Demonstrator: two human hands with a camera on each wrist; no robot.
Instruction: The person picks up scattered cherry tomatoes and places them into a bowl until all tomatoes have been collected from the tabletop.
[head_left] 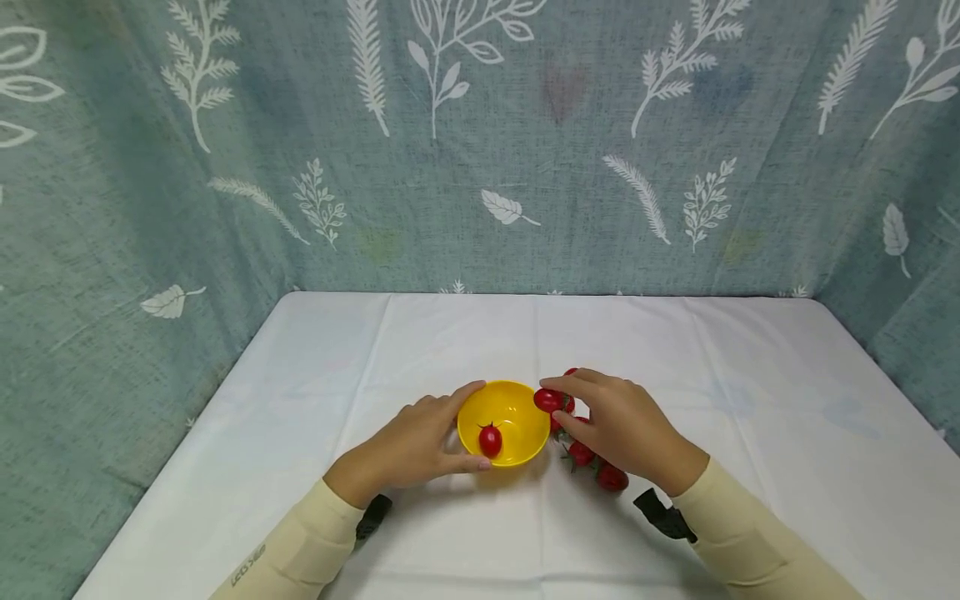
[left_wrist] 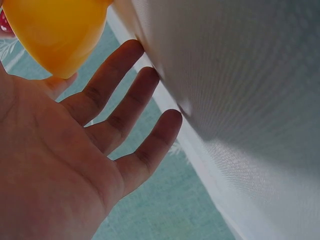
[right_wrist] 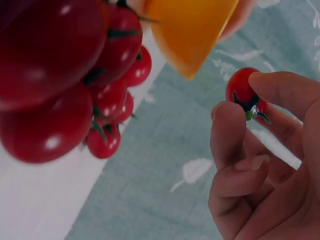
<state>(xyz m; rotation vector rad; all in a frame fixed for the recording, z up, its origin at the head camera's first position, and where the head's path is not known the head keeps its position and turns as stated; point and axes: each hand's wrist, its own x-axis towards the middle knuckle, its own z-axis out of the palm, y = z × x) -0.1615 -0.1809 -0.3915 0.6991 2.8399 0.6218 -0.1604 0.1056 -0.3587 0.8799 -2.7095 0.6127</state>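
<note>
Just right of centre in the head view, the right hand (head_left: 626,429) pinches a cherry tomato (head_left: 547,400) between thumb and forefinger, right at the right rim of the yellow bowl (head_left: 504,423). The right wrist view shows the pinch closely: two fingertips (right_wrist: 227,125) press on opposite sides of the small red fruit (right_wrist: 243,90), the other fingers curled loosely behind.

The left hand (head_left: 408,450) cups the bowl's left side, forefinger along the far rim and thumb at the near edge, the remaining fingers (left_wrist: 122,110) nearly straight. One tomato (head_left: 490,439) already lies inside, toward the near wall.

The likely trouble is the grip: the skin is smooth and the contact small, so a squeeze off centre could squirt the fruit out onto the white counter (head_left: 750,400), where it would roll. A knock on the rim could also tip the light bowl. The heap of tomatoes (head_left: 596,467) under the right palm could be nudged and scatter.

The held tomato is slightly oval; in the wrist view its green calyx faces down toward the palm, so its long axis runs roughly along the fingers.
</note>
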